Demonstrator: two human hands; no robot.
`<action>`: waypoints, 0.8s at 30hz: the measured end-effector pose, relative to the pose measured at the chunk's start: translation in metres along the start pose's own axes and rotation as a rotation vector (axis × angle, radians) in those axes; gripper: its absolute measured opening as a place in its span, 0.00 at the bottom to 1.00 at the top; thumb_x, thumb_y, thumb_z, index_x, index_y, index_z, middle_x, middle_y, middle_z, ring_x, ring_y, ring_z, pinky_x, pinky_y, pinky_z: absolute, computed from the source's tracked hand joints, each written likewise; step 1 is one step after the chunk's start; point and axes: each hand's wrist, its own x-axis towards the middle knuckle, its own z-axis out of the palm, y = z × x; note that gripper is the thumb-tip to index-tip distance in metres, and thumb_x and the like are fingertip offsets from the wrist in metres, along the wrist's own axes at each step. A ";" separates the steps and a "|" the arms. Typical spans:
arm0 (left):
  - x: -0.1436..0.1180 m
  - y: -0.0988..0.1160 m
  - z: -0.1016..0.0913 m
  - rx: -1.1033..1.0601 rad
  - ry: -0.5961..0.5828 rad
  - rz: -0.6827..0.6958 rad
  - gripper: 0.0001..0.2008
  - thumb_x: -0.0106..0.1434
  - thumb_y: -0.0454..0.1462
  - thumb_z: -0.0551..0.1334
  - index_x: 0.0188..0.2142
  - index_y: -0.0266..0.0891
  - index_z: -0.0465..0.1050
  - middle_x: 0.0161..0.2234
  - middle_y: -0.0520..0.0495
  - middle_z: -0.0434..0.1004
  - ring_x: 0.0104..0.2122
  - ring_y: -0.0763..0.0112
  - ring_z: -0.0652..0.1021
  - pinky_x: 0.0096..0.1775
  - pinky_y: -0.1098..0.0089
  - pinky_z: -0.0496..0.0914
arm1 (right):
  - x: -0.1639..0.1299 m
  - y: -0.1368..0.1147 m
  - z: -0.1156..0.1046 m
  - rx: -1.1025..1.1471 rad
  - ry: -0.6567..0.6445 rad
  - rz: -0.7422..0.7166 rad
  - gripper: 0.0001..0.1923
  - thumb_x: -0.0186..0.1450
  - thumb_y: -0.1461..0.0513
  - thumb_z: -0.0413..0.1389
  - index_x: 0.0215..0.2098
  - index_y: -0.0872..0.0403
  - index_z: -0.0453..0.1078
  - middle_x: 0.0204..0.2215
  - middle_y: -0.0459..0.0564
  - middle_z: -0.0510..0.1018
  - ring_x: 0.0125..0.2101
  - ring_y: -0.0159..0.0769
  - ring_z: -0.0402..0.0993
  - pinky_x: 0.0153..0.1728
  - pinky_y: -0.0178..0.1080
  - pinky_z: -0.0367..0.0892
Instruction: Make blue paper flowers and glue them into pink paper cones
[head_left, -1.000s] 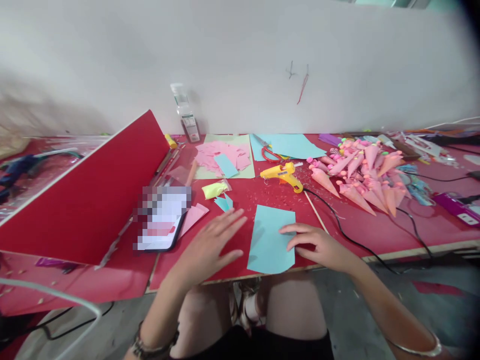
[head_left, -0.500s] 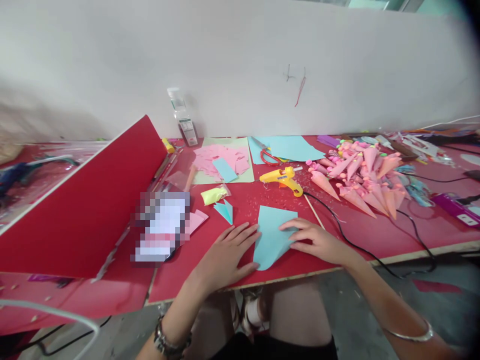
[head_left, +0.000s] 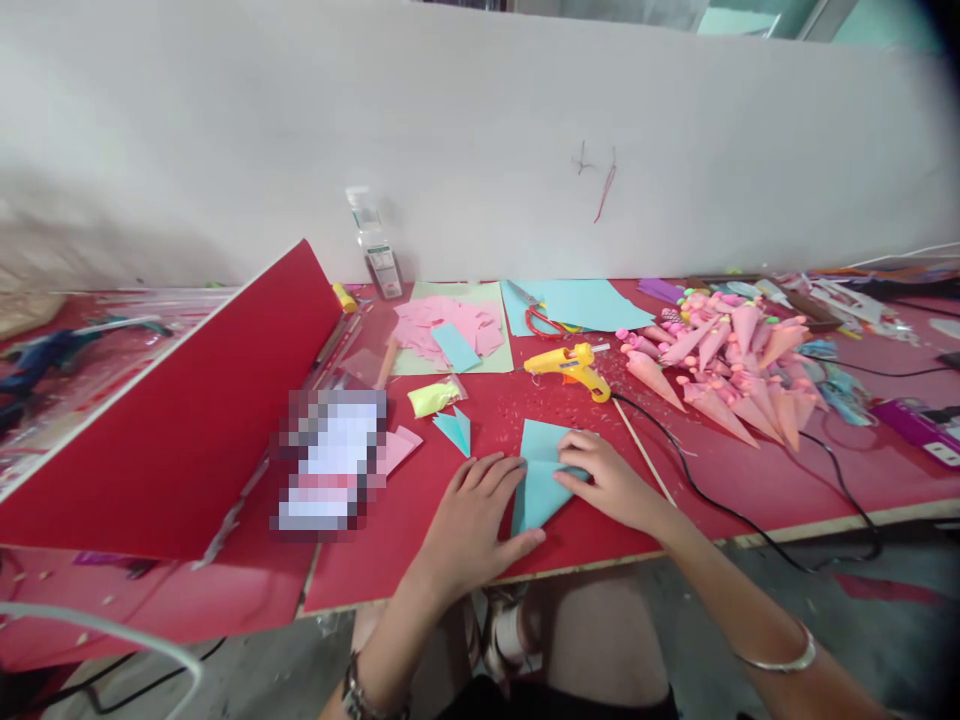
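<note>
A light blue sheet of paper (head_left: 536,490) lies on the red tabletop in front of me, its lower right part folded up into a slanting edge. My left hand (head_left: 469,525) rests flat at the paper's left edge, fingers stretched out and thumb over its lower end. With bent fingers, my right hand (head_left: 607,485) pinches the folded part at the paper's right side. Part of the sheet is hidden under the fingers. Just beyond my left hand sits a small folded blue paper piece (head_left: 456,432).
A yellow glue gun (head_left: 570,368) with a black cord lies beyond the paper. Several pink paper cones (head_left: 739,350) are heaped at the right. Scissors (head_left: 541,318) rest on blue sheets. A phone (head_left: 334,460) and an upright red board (head_left: 187,420) stand left.
My right hand has drawn the paper's right side inward, and the curled lower part now lies flatter with a slanting edge. My left thumb reaches further over the paper.
</note>
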 end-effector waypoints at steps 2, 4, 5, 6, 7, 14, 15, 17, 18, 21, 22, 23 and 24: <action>0.000 0.002 0.006 0.024 0.030 -0.010 0.31 0.57 0.53 0.50 0.55 0.39 0.55 0.55 0.45 0.60 0.55 0.58 0.59 0.55 0.56 0.54 | 0.000 -0.001 0.002 -0.005 0.023 0.030 0.08 0.62 0.60 0.49 0.27 0.55 0.64 0.30 0.48 0.68 0.33 0.34 0.64 0.36 0.37 0.61; 0.001 0.003 0.009 0.039 0.044 -0.011 0.30 0.57 0.53 0.51 0.55 0.39 0.55 0.55 0.45 0.61 0.54 0.58 0.60 0.55 0.55 0.54 | 0.000 -0.001 0.004 -0.011 0.041 0.053 0.08 0.62 0.60 0.49 0.26 0.55 0.64 0.29 0.48 0.68 0.33 0.33 0.64 0.35 0.37 0.60; 0.001 0.002 0.010 0.045 0.050 -0.009 0.30 0.57 0.52 0.51 0.54 0.39 0.56 0.54 0.45 0.61 0.54 0.58 0.60 0.55 0.56 0.55 | 0.000 -0.002 0.005 -0.017 0.049 0.063 0.08 0.62 0.60 0.49 0.26 0.55 0.63 0.29 0.48 0.67 0.33 0.33 0.64 0.35 0.37 0.60; 0.001 0.002 0.010 0.048 0.058 -0.007 0.29 0.57 0.52 0.52 0.54 0.39 0.56 0.54 0.45 0.61 0.54 0.58 0.60 0.55 0.55 0.55 | 0.000 -0.002 0.007 -0.025 0.058 0.073 0.08 0.62 0.60 0.49 0.26 0.55 0.63 0.29 0.48 0.67 0.33 0.33 0.64 0.35 0.37 0.60; 0.000 0.001 0.009 0.048 0.065 -0.005 0.29 0.57 0.52 0.52 0.54 0.39 0.56 0.54 0.44 0.61 0.54 0.58 0.60 0.55 0.55 0.55 | 0.000 -0.002 0.008 -0.034 0.066 0.082 0.08 0.62 0.60 0.50 0.26 0.55 0.63 0.29 0.48 0.67 0.33 0.34 0.64 0.35 0.37 0.60; 0.001 0.001 0.012 0.047 0.100 -0.017 0.24 0.61 0.48 0.49 0.53 0.38 0.56 0.53 0.44 0.63 0.53 0.62 0.62 0.54 0.59 0.57 | 0.001 0.001 0.013 -0.069 0.098 0.091 0.08 0.61 0.60 0.51 0.26 0.54 0.64 0.29 0.48 0.68 0.32 0.34 0.64 0.34 0.37 0.59; 0.001 0.001 0.013 0.060 0.110 -0.023 0.24 0.62 0.47 0.49 0.54 0.38 0.55 0.53 0.44 0.63 0.53 0.62 0.62 0.53 0.59 0.57 | 0.002 0.001 0.014 -0.072 0.099 0.099 0.07 0.61 0.60 0.51 0.26 0.54 0.64 0.29 0.48 0.68 0.32 0.34 0.65 0.34 0.36 0.59; 0.002 -0.001 0.016 0.088 0.124 -0.038 0.26 0.61 0.47 0.49 0.55 0.36 0.52 0.53 0.42 0.62 0.53 0.62 0.62 0.53 0.59 0.57 | 0.003 0.002 0.015 -0.080 0.104 0.116 0.07 0.61 0.60 0.51 0.27 0.54 0.64 0.29 0.49 0.69 0.33 0.35 0.65 0.34 0.36 0.59; 0.002 -0.001 0.017 0.100 0.125 -0.042 0.27 0.61 0.46 0.50 0.56 0.36 0.51 0.53 0.42 0.62 0.53 0.62 0.62 0.54 0.59 0.57 | 0.004 0.002 0.015 -0.083 0.107 0.123 0.07 0.61 0.60 0.51 0.27 0.54 0.64 0.29 0.49 0.69 0.33 0.35 0.65 0.34 0.36 0.59; 0.001 -0.003 0.019 0.129 0.114 -0.044 0.27 0.62 0.46 0.49 0.57 0.35 0.49 0.54 0.42 0.60 0.54 0.62 0.61 0.54 0.60 0.56 | 0.006 0.003 0.018 -0.096 0.119 0.137 0.07 0.61 0.60 0.50 0.26 0.54 0.63 0.29 0.48 0.69 0.32 0.35 0.65 0.34 0.36 0.58; 0.001 -0.003 0.019 0.136 0.114 -0.044 0.27 0.62 0.46 0.48 0.57 0.35 0.49 0.55 0.42 0.60 0.54 0.62 0.61 0.54 0.60 0.56 | 0.007 0.003 0.019 -0.103 0.125 0.140 0.07 0.61 0.60 0.50 0.26 0.54 0.63 0.29 0.48 0.69 0.32 0.35 0.65 0.34 0.36 0.58; 0.000 -0.003 0.019 0.142 0.114 -0.043 0.27 0.62 0.47 0.48 0.57 0.35 0.49 0.55 0.41 0.59 0.54 0.62 0.61 0.54 0.60 0.56 | 0.007 0.004 0.020 -0.110 0.134 0.142 0.07 0.61 0.60 0.50 0.26 0.54 0.63 0.28 0.48 0.68 0.32 0.35 0.64 0.34 0.36 0.58; 0.000 -0.003 0.018 0.147 0.116 -0.043 0.28 0.62 0.47 0.48 0.57 0.35 0.49 0.55 0.41 0.59 0.54 0.62 0.61 0.54 0.60 0.56 | 0.007 0.004 0.021 -0.116 0.146 0.144 0.07 0.60 0.61 0.50 0.25 0.54 0.62 0.28 0.48 0.68 0.32 0.35 0.64 0.34 0.36 0.58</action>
